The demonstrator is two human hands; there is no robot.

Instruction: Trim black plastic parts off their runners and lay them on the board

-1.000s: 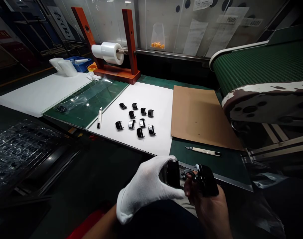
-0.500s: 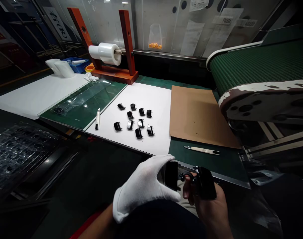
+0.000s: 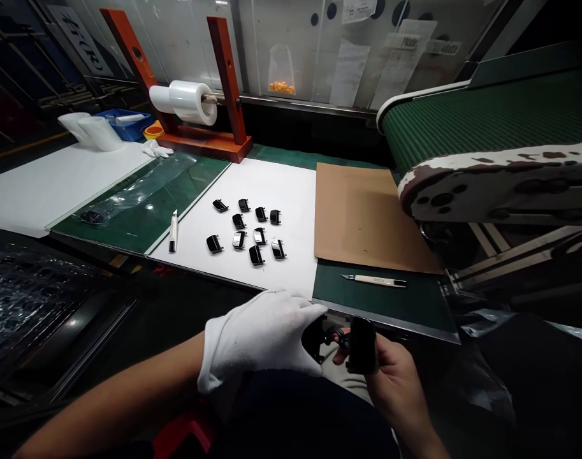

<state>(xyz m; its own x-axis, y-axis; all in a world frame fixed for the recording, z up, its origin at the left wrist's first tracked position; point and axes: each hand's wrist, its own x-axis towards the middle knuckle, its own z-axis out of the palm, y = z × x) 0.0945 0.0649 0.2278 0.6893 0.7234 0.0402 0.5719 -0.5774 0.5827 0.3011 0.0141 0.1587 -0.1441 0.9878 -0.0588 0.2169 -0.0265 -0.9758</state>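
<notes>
My left hand (image 3: 259, 341), in a white glove, is closed around a small glossy black part (image 3: 313, 338) just below the table's front edge. My bare right hand (image 3: 391, 376) grips a second black part (image 3: 361, 345), held upright close to the first; a thin curved stem joins or bridges them between my fingers. Several similar black parts (image 3: 247, 229) lie in loose rows on the white sheet (image 3: 281, 191) ahead of my hands.
A craft knife (image 3: 374, 280) lies on the green mat beside a brown cardboard sheet (image 3: 367, 217). Another cutter (image 3: 173, 231) rests at the glass pane's edge. A film roll on an orange stand (image 3: 185, 102) is at the back, a green conveyor (image 3: 486, 127) on the right, clear trays (image 3: 23, 299) on the left.
Both hands have drawn lower and closer together, bringing the two black parts nearly into contact. The view has shifted right, so the table's contents appear further left.
</notes>
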